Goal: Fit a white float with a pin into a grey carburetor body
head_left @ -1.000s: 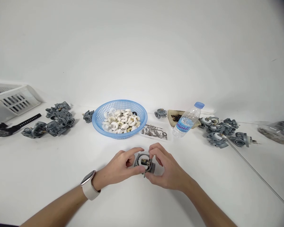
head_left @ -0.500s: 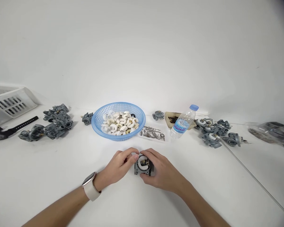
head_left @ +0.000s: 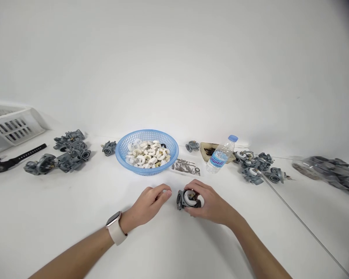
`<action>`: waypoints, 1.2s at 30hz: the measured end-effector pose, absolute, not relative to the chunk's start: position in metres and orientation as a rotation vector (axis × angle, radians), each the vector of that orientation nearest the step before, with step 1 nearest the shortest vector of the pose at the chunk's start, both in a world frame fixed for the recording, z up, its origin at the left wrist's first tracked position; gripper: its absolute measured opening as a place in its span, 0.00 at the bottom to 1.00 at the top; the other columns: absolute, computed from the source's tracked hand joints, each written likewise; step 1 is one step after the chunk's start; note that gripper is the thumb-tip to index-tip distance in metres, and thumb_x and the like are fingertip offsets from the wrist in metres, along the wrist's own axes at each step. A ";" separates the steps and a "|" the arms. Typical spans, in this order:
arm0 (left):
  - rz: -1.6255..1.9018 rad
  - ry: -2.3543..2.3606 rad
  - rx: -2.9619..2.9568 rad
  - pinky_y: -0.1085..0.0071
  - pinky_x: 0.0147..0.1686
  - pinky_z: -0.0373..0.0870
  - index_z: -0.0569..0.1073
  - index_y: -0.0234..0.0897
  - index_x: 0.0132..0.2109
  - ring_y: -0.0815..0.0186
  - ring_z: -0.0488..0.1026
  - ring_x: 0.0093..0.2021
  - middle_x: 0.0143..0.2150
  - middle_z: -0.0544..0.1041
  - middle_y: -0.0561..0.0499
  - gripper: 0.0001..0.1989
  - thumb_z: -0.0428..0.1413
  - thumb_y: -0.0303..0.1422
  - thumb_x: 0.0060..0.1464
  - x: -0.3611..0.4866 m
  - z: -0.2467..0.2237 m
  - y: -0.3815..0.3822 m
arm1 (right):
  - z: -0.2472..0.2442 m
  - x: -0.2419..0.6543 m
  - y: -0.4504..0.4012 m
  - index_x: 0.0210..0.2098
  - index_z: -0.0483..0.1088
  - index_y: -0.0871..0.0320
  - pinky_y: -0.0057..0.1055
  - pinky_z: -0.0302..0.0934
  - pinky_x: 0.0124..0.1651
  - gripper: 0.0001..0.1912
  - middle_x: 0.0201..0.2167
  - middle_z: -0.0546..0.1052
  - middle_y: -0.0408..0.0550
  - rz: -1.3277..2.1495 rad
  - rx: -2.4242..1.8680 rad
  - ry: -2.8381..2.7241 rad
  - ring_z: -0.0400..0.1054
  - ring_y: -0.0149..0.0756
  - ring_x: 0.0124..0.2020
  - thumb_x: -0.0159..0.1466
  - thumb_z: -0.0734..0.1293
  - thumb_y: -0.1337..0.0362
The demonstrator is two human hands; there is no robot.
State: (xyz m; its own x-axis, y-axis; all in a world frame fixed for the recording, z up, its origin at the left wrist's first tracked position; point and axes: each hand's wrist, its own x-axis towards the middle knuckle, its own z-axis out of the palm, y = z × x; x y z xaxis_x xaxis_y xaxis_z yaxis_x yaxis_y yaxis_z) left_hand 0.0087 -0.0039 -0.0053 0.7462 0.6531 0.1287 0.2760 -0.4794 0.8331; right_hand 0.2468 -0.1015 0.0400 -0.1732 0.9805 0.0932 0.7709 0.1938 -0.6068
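My right hand (head_left: 211,203) grips a grey metal carburetor body (head_left: 180,200) at the near middle of the table. A white ring-shaped float (head_left: 189,197) with brass parts sits inside its round opening. The body is tilted, its side bore facing left. Just left of it is my left hand (head_left: 151,203), thumb and index finger pressed together, touching nothing outside; whether something small is between the fingertips I cannot make out. Beyond the hands stands a blue basket (head_left: 119,153) of white floats (head_left: 152,159).
A tray of metal pins (head_left: 186,166), a beige tray (head_left: 205,155) and a leaning bottle (head_left: 220,157) lie behind. Carburetor bodies cluster left (head_left: 72,155) and right (head_left: 251,174). A thin rod (head_left: 305,228) crosses the right. Far left are a black watch (head_left: 14,161) and white crate (head_left: 17,130).
The carburetor body has moved right and turned in my right hand. My left hand has come off it, leaving a gap.
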 end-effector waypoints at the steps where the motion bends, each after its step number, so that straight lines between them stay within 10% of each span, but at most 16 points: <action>1: 0.539 0.696 2.080 0.70 0.29 0.54 0.75 0.38 0.47 0.68 0.58 0.25 0.24 0.62 0.58 0.23 0.42 0.48 0.73 0.009 -0.006 -0.004 | 0.043 0.255 -0.104 0.49 0.72 0.51 0.37 0.69 0.45 0.18 0.45 0.75 0.46 0.579 -1.647 -1.979 0.72 0.41 0.42 0.59 0.74 0.66; 15: 0.426 0.657 2.301 0.72 0.29 0.55 0.76 0.40 0.40 0.69 0.60 0.23 0.21 0.61 0.59 0.12 0.51 0.38 0.67 0.014 -0.022 -0.008 | 0.075 0.472 -0.172 0.39 0.78 0.54 0.39 0.68 0.36 0.18 0.39 0.81 0.55 0.140 -2.378 -1.431 0.75 0.47 0.32 0.53 0.76 0.52; 36: 0.377 0.643 2.422 0.70 0.34 0.62 0.77 0.41 0.43 0.67 0.67 0.24 0.23 0.70 0.57 0.11 0.51 0.37 0.68 0.013 -0.019 -0.008 | 0.051 0.504 -0.187 0.43 0.77 0.59 0.42 0.65 0.40 0.18 0.45 0.80 0.67 0.040 -2.450 -1.226 0.77 0.53 0.37 0.65 0.67 0.51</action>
